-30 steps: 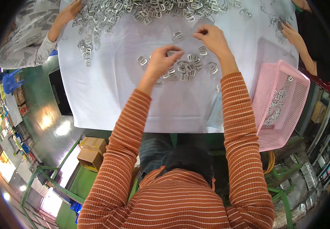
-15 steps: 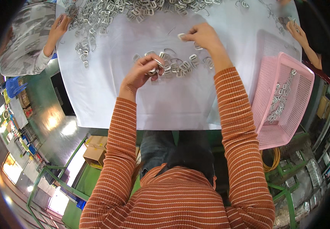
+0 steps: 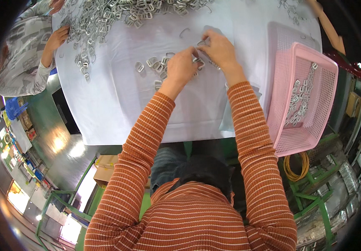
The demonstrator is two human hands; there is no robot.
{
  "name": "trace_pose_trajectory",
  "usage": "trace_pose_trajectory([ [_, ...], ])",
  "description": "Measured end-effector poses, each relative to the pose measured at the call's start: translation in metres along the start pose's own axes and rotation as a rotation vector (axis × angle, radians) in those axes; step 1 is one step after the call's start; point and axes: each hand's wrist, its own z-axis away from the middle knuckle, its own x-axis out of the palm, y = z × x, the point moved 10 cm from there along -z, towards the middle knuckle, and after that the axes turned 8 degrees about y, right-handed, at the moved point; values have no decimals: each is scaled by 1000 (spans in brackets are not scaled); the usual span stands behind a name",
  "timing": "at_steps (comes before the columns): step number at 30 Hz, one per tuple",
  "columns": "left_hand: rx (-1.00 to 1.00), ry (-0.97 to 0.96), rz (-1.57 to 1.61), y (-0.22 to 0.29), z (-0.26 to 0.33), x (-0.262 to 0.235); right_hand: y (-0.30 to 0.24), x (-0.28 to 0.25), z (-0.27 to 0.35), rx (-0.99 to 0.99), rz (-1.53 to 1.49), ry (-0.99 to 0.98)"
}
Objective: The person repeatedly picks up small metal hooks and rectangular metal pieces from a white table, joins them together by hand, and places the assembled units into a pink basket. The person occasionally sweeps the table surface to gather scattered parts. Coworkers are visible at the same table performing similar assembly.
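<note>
My left hand is over the right part of a small group of silver metal buckles on the white-covered table. Its fingers close around a metal buckle near the fingertips. Just to the right and slightly farther away, my right hand pinches another metal buckle between thumb and fingers. The two hands nearly meet, fingertips facing. Part of the small group is hidden beneath my left hand, and a few pieces show under my right wrist.
A large heap of buckles covers the far edge. A pink mesh basket with buckles inside stands on the right. Another person's hand touches the heap's left side; a co-worker's arm reaches in at right. One wire ring lies apart.
My left hand has moved right and away from me, toward my right hand. The right hand stays over about the same spot. The whole view has shifted slightly.
</note>
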Motion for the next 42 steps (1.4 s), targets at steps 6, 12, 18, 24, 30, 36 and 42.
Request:
trace_pose_trajectory([
  [6,-120,-186,195,-34,5,-6,45,-14,37,403,-757,-98],
  [12,-439,-402,880,-16,9,10,58,-39,81,322,109,180],
  [18,-284,-446,921,103,-3,39,47,-109,123,489,-133,231],
  [24,317,-493,890,278,32,74,96,-279,205,649,115,643],
  [30,477,114,667,200,36,-22,20,-250,169,72,532,853],
  [36,204,372,-17,-14,27,-71,-56,10,104,10,177,81],
  [42,80,253,33,-88,5,-84,-29,23,47,116,-292,133],
])
